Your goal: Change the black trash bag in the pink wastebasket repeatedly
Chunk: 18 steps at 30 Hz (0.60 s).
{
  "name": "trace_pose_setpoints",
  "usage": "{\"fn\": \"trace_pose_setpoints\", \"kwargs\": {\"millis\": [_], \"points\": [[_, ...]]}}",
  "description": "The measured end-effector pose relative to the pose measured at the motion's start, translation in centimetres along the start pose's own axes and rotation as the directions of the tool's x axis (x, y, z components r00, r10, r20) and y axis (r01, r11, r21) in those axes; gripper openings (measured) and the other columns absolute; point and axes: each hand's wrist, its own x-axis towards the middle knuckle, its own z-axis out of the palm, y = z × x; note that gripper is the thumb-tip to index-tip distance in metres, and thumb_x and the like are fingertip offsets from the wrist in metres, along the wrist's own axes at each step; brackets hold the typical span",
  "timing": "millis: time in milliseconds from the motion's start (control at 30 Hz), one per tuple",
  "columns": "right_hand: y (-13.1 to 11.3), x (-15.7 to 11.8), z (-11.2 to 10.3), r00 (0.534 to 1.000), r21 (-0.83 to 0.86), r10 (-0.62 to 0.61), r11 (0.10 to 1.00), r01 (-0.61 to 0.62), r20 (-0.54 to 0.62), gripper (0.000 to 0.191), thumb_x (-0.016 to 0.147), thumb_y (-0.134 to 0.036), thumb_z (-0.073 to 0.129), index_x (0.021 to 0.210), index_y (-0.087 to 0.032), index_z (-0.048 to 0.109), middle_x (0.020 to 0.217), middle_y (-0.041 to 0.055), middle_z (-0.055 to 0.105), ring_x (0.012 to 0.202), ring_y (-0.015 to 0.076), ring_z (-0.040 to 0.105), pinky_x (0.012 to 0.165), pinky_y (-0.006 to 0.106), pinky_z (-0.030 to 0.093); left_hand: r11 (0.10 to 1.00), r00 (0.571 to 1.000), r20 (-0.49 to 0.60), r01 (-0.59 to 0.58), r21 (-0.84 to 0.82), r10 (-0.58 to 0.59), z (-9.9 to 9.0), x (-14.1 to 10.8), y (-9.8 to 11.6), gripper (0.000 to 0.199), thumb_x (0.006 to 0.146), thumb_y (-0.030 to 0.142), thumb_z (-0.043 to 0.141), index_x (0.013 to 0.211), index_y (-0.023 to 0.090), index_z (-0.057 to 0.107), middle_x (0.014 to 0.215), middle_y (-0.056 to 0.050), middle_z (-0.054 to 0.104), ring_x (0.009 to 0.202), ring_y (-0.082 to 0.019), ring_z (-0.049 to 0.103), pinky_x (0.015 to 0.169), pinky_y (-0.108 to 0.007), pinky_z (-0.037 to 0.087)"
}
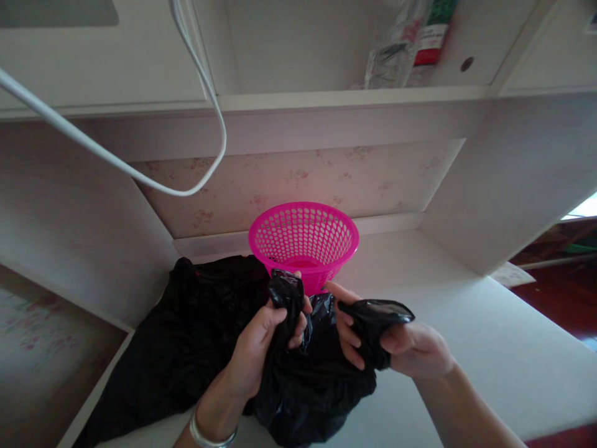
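Note:
A black plastic bag point(312, 392) rests on the white surface at the lower middle, its top gathered in two bunches. My left hand point(261, 336), with a silver bangle at the wrist, has its fingers wrapped round one bunch. The other bunch is gripped between the thumb and fingers of my right hand point(396, 342), whose index finger points toward the basket. Just beyond both hands stands a pink perforated basket point(305, 239), its lower front partly hidden by the bag. What the bag contains cannot be seen.
Another black bag point(186, 348) lies spread on the left. A white cable point(140, 177) loops across the upper left. Clear plastic packaging point(389, 59) and a red-and-green item point(431, 43) sit on the shelf above. White panels point(527, 162) flank the surface.

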Motion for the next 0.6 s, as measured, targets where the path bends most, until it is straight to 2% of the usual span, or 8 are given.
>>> {"fn": "trace_pose_setpoints", "kwargs": {"millis": [100,167,267,333,400,500,533,600], "points": [[0.2,0.4,0.5,0.989,-0.090,-0.109,0.991,0.100,-0.102,0.045,0.093,-0.033,0.071,0.138,-0.026,0.067,0.084,0.0011,0.064,0.077,0.0135,0.066,0.074,0.027,0.050,0.988,0.998,-0.052,-0.034,0.148,0.042,0.7,-0.6,0.2,0.028,0.086,0.040,0.070,0.084,0.012,0.069,0.067,-0.001,0.061,0.060,-0.011,0.056,0.060,-0.023,0.048],[0.3,0.6,1.1,0.980,-0.135,-0.158,0.981,0.141,-0.119,0.036,0.098,-0.031,0.068,0.133,-0.028,0.065,0.086,0.0017,0.071,0.076,0.0138,0.069,0.074,0.027,0.051,0.971,0.993,-0.066,-0.077,0.228,0.094,1.1,-0.7,0.1,0.026,0.089,0.040,0.071,0.086,0.015,0.064,0.066,0.001,0.061,0.054,-0.011,0.056,0.054,-0.023,0.049],[0.3,0.9,2.1,0.983,-0.141,-0.162,0.979,0.149,-0.086,0.015,0.097,-0.031,0.071,0.101,-0.026,0.058,0.089,0.0033,0.075,0.073,0.0162,0.072,0.065,0.026,0.051,0.954,0.979,-0.101,-0.145,0.261,0.176,1.1,-0.7,-0.7,0.031,0.087,0.040,0.076,0.097,0.024,0.052,0.064,0.007,0.061,0.044,-0.011,0.052,0.041,-0.022,0.045],[0.3,1.0,2.5,0.975,-0.234,-0.205,0.955,0.181,-0.082,0.034,0.094,-0.031,0.074,0.078,-0.022,0.046,0.085,0.0043,0.074,0.072,0.0158,0.070,0.063,0.024,0.050,0.948,0.971,-0.132,-0.158,0.275,0.200,0.7,-0.7,-1.3,0.035,0.088,0.042,0.074,0.087,0.026,0.043,0.059,0.010,0.057,0.039,-0.010,0.046,0.035,-0.020,0.038],[0.3,1.0,2.4,0.953,-0.418,-0.291,0.879,0.230,-0.088,0.044,0.091,-0.030,0.077,0.067,-0.020,0.043,0.080,0.0040,0.070,0.073,0.0138,0.065,0.066,0.023,0.049,0.931,0.962,-0.161,-0.160,0.328,0.222,0.4,-0.5,-1.7,0.037,0.089,0.040,0.073,0.078,0.025,0.041,0.059,0.009,0.056,0.040,-0.008,0.045,0.036,-0.018,0.035],[0.2,0.8,1.9,0.931,-0.629,-0.360,0.738,0.243,-0.063,0.023,0.088,-0.029,0.080,0.075,-0.020,0.064,0.087,0.0040,0.068,0.082,0.0145,0.064,0.074,0.025,0.053,0.865,0.949,-0.154,-0.176,0.470,0.277,0.2,-0.3,-1.6,0.008,0.088,0.029,0.070,0.086,0.022,0.066,0.080,0.001,0.069,0.068,-0.013,0.065,0.061,-0.022,0.053],[0.1,0.7,1.8,0.935,-0.671,-0.352,0.704,0.233,-0.045,0.012,0.088,-0.029,0.080,0.086,-0.021,0.071,0.096,0.0053,0.069,0.089,0.0162,0.066,0.080,0.027,0.055,0.841,0.953,-0.118,-0.185,0.509,0.280,0.2,-0.3,-1.4,0.008,0.090,0.027,0.068,0.094,0.023,0.073,0.093,-0.001,0.074,0.085,-0.016,0.070,0.076,-0.026,0.057],[-0.3,0.3,1.9,0.949,-0.750,-0.315,0.627,0.211,0.004,0.020,0.091,-0.029,0.077,0.111,-0.026,0.076,0.119,0.0088,0.071,0.110,0.0206,0.068,0.096,0.032,0.057,0.813,0.972,-0.009,-0.193,0.549,0.236,0.2,-0.4,-1.1,0.022,0.092,0.030,0.066,0.110,0.026,0.078,0.122,-0.005,0.074,0.118,-0.023,0.066,0.103,-0.034,0.052]]}}
